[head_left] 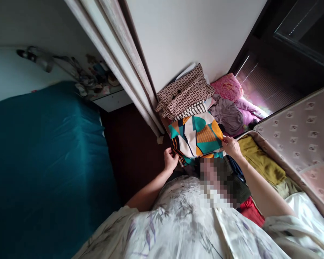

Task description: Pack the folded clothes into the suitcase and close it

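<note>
Head view, 1 frame. Both hands are at a folded cloth with a teal, orange and white geometric print (pixel 196 138), which lies on top of a pile of clothes against the wall, just below a brown-and-cream patterned folded piece (pixel 185 91) and a striped one (pixel 190 111).

Left hand (pixel 170 160): fingers curled closed on the near left edge of the printed cloth, pinching it. Right hand (pixel 231 145): fingers closed on the near right corner, thumb on top.

Handling, as a judgement: the printed cloth looks thin, light and limp; no stiffness, nothing fragile. It will sag between 2 grip points and unfold if lifted by 1 corner. It may slide on the fabrics beneath. Best hold: the 2 near corners or both side edges, pinched through all folded layers, so the fold stays together.

Surroundings: grey garment (pixel 226 115) and pink bedding (pixel 228 88) to the right of the pile; an open suitcase (pixel 299 144) with an olive-yellow cloth (pixel 261 162) inside; teal bedspread (pixel 43 162) to the left, well apart.
</note>
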The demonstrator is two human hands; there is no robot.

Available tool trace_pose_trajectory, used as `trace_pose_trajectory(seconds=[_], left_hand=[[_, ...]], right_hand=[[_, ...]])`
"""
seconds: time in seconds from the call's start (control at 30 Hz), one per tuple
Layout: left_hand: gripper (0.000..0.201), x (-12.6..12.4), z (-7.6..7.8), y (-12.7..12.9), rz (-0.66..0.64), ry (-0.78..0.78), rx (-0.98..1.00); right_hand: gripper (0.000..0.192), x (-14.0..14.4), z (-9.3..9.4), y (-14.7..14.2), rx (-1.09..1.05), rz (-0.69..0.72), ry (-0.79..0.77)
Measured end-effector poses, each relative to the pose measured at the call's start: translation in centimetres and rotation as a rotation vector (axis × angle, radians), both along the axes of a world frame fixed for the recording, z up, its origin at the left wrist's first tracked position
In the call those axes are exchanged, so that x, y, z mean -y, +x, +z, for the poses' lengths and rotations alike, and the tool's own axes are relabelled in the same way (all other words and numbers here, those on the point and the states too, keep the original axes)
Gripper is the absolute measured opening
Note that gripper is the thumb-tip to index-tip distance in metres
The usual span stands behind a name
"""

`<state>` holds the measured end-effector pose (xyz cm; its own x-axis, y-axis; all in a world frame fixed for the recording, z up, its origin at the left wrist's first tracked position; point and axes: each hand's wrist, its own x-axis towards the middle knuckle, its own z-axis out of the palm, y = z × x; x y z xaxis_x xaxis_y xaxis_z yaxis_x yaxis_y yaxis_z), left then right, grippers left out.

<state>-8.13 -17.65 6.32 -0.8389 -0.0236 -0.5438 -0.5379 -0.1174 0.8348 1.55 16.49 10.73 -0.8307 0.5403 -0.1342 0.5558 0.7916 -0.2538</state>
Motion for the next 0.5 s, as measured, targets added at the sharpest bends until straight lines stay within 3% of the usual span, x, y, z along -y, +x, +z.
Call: trace_pose_trajectory(seconds=[0.07,0.17,0.33,0.5], left_hand=[[0.059,-0.5,0.2,0.8,-0.063,0.007,-0.163],[0.064,-1.8,0.3,1.1,-0.144,0.067,-0.210],[0.045,-1.7,0.1,1.0,0.002,0.007,-0.161],[0.032,1.1,-1.7,3.9,0.029,0.012,0.026]], right_hand=[[0.042,0.1,-0.3,0.3,-0.015,-0.008,0.062],[0.052,0.2,-0.6,0.4,-0.011,-0.030,0.121],[0.049,-0.3,-0.6,0.8,0.055,-0.008,0.128],[0.044,-0.8,-0.4,1.3,0.078,0.014,0.126]])
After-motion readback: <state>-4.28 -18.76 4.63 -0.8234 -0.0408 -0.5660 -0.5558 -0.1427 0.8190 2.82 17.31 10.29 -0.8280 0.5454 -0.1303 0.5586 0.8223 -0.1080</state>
